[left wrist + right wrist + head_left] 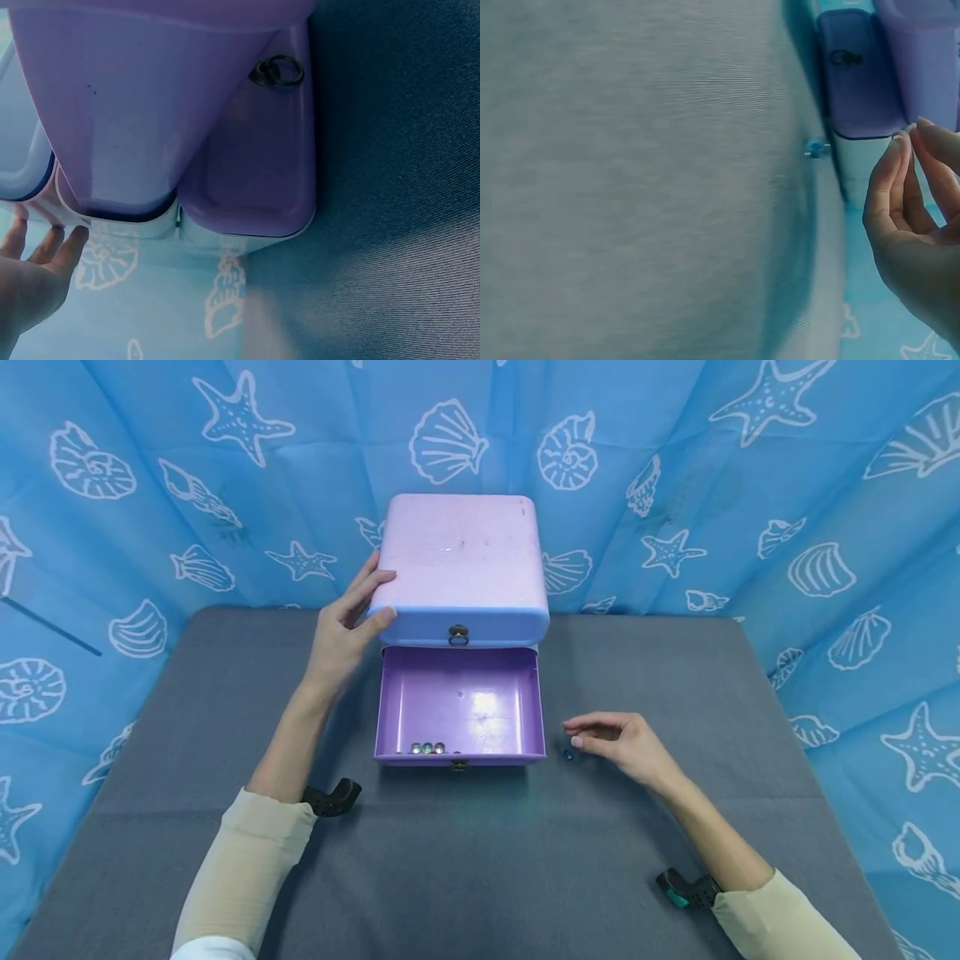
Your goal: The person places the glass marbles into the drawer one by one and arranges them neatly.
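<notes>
A small drawer cabinet with a pink top (463,547) stands at the back of the table. Its purple drawer (459,760) is pulled out, with several glass marbles (427,748) along the inside of its front wall. My left hand (339,631) rests on the cabinet's left side, fingers nearly straight and thumb at the front corner. To the right of the drawer, a blue marble (568,754) lies on the table. Just above it hovers my right hand (618,743), its thumb and fingertips close together. I see nothing between them, and the marble is apart from them.
Above the pulled-out drawer is a closed blue drawer (420,625) with a ring pull. A closed purple drawer (251,157) sits below it. Grey cloth (465,860) covers the table, and a blue shell-print curtain (300,485) hangs behind.
</notes>
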A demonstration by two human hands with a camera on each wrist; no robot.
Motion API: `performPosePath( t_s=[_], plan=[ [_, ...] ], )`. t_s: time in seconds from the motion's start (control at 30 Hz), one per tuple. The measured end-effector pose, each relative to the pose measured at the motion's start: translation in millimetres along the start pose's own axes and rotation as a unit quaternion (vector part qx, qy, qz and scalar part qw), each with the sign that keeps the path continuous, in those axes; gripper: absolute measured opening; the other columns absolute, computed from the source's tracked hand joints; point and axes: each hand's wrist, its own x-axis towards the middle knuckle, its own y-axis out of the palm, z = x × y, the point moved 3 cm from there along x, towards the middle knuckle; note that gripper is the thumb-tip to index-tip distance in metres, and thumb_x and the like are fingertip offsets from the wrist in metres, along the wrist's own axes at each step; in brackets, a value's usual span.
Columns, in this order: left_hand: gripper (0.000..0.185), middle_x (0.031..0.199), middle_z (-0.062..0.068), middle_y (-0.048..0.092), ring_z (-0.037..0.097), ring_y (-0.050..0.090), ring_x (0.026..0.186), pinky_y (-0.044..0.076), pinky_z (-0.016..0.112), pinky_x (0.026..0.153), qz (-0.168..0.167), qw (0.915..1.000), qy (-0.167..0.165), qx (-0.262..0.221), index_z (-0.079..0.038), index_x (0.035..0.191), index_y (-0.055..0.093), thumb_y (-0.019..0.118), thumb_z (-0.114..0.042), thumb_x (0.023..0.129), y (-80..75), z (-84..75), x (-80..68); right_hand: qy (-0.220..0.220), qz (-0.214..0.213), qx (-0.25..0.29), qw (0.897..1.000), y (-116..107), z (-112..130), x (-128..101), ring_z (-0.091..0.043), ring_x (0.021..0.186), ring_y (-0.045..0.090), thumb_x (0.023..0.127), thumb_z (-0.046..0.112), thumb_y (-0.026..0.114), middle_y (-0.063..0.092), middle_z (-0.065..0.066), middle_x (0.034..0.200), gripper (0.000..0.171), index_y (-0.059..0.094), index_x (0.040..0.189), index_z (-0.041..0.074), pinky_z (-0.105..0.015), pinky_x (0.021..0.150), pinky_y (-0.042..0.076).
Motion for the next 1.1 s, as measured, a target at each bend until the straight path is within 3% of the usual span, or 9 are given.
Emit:
performPosePath(
  t_s=[0.17, 0.47, 0.83, 1.1],
  plan=[
    [0.047, 0.161, 0.009, 0.030, 0.020, 0.027, 0.148, 0.023, 0.039, 0.119, -0.001, 1.0000, 0.000, 0.006, 0.001, 0.137, 0.057, 0.070, -0.012, 0.093, 4.8, -15.4, -3.8, 0.009, -0.004, 0.007, 1.000, 2, -12, -4, -0.010, 0.093, 0.068, 0.093, 0.009, 0.070, 0.066, -0.027, 0.119, 0.032, 0.066, 0.121, -0.006, -0.028, 0.076, 0.056],
    [0.047, 0.162, 0.008, 0.029, 0.019, 0.026, 0.148, 0.023, 0.037, 0.119, 0.001, 0.9996, 0.002, 0.027, 0.002, 0.138, 0.056, 0.067, -0.008, 0.094, 5.7, -14.8, -4.0, 0.033, -0.010, 0.000, 0.999, 2, -27, -7, -0.011, 0.091, 0.068, 0.092, 0.008, 0.070, 0.068, -0.022, 0.117, 0.032, 0.066, 0.121, -0.006, -0.022, 0.077, 0.054],
    [0.043, 0.161, 0.008, 0.031, 0.019, 0.028, 0.147, 0.025, 0.037, 0.118, -0.004, 0.9999, 0.000, 0.012, 0.001, 0.137, 0.057, 0.064, -0.003, 0.095, 6.2, -18.9, -4.8, 0.046, -0.006, -0.032, 0.998, 4, -34, -5, -0.013, 0.084, 0.069, 0.089, 0.005, 0.073, 0.072, -0.019, 0.105, 0.031, 0.068, 0.119, -0.005, -0.023, 0.074, 0.055],
    [0.045, 0.161, 0.010, 0.028, 0.020, 0.026, 0.148, 0.024, 0.036, 0.118, -0.003, 0.9999, -0.001, 0.016, 0.003, 0.138, 0.055, 0.064, -0.003, 0.094, 7.1, -17.1, -5.0, 0.037, -0.019, -0.122, 0.992, 6, -33, -2, -0.016, 0.079, 0.068, 0.085, 0.010, 0.079, 0.072, -0.007, 0.094, 0.028, 0.074, 0.112, 0.002, -0.023, 0.068, 0.053]
  ],
)
